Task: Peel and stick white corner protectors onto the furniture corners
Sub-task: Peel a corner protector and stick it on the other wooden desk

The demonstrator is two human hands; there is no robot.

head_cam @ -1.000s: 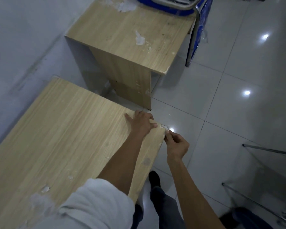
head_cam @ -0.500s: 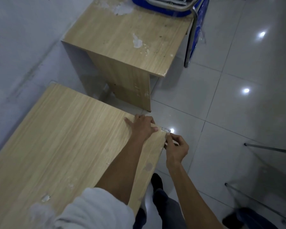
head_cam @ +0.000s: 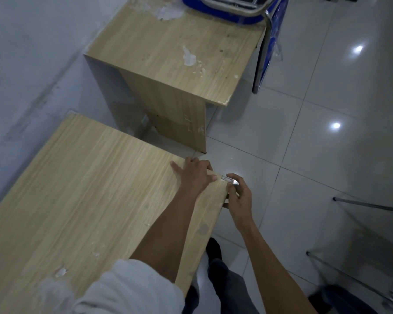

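Note:
A small pale corner protector (head_cam: 227, 179) sits on the far right corner of the near wooden table (head_cam: 89, 189). My left hand (head_cam: 194, 174) lies flat on the tabletop just left of that corner, fingers spread, thumb reaching toward the protector. My right hand (head_cam: 238, 196) hangs off the table's right edge with its fingers curled, pinching the protector against the corner. Part of the protector is hidden under my fingertips.
A second wooden table (head_cam: 175, 53) with chipped white patches stands beyond, across a narrow gap. A blue chair with a chrome frame (head_cam: 262, 41) is beside it. Metal rods (head_cam: 370, 205) lie at the right over the glossy tiled floor (head_cam: 327, 143). A wall runs along the left.
My right hand has shifted slightly down along the table's right edge while staying on the protector. My left hand stays put on the tabletop.

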